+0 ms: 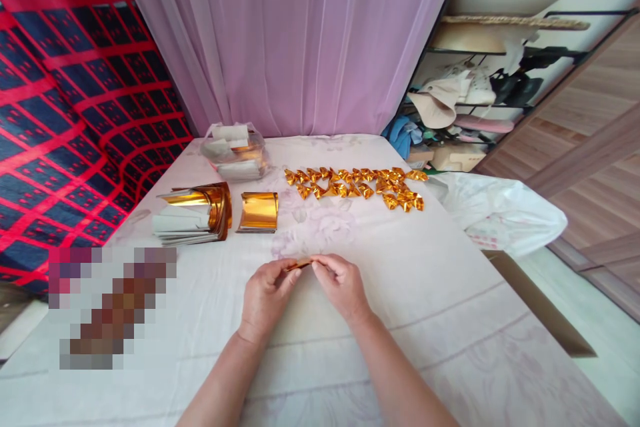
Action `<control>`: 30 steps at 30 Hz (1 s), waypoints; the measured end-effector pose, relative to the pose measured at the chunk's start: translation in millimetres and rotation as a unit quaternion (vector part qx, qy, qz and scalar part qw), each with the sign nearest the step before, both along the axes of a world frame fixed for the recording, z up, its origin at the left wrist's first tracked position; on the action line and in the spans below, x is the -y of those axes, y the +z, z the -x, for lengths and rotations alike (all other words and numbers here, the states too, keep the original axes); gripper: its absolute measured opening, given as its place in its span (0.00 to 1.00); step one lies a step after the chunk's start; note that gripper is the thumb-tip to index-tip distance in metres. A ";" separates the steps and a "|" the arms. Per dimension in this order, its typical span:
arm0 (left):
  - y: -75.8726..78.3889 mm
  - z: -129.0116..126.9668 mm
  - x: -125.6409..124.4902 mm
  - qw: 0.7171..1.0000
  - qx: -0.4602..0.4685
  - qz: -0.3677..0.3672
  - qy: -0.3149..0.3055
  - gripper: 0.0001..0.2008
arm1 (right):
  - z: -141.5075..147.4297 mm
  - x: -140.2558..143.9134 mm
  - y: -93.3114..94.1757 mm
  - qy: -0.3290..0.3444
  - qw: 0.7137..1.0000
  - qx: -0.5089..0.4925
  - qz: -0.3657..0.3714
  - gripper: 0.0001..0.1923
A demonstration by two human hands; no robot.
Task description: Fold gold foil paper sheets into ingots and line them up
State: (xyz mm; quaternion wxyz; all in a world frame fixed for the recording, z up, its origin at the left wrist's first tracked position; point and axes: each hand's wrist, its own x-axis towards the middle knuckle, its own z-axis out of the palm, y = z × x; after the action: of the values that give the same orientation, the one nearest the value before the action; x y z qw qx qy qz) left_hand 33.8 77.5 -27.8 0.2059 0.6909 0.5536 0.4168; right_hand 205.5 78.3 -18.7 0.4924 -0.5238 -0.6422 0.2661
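Both hands meet over the middle of the table (450,320), nearer its front edge, and share one small strip of gold foil paper (299,264). The left hand (266,300) is closed to a pinch, thumb and fingertips gripping the strip's left end, while the right hand (341,285) pinches the right end the same way, its other fingers curled in. The strip lies level between them, just above the white cloth that covers the table. Toward the back edge, right of centre, a cluster of folded gold pieces (357,187) lies in loose rows. Toward the left edge sits a stack of gold sheets (195,213), with a single curled gold sheet (258,211) just beside it. Behind those, near the back left corner, stands a clear plastic bag (234,153) holding more paper. A white plastic bag (500,213) rests off the right edge.
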 end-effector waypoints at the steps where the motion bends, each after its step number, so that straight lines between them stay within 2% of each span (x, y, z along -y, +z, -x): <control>1: 0.4 -0.1 0.2 1.000 0.000 -0.003 -0.002 0.09 | 0.1 0.4 0.5 0.001 1.000 -0.002 -0.002 0.12; 9: 0.9 -1.5 0.6 0.999 0.036 0.008 -0.018 0.09 | 1.7 2.9 -1.4 0.007 0.999 0.028 -0.028 0.09; 15: -1.3 -0.5 0.0 0.999 0.000 -0.039 -0.025 0.09 | 2.0 2.8 -3.3 -0.002 0.999 0.040 -0.031 0.09; 19: 0.5 -0.6 -0.6 0.999 0.005 -0.042 -0.033 0.10 | 2.2 2.7 -5.5 0.003 0.997 0.054 -0.046 0.09; 30: 2.9 -4.0 -2.8 1.000 0.018 -0.008 -0.011 0.13 | 4.0 2.2 -15.4 -0.023 0.964 0.241 -0.110 0.13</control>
State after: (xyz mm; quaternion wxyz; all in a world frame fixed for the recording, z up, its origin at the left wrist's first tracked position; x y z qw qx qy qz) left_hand 37.9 80.4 -24.9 0.2149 0.6905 0.5392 0.4316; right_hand 201.6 76.1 -34.1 0.3832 -0.5297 -0.7551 0.0484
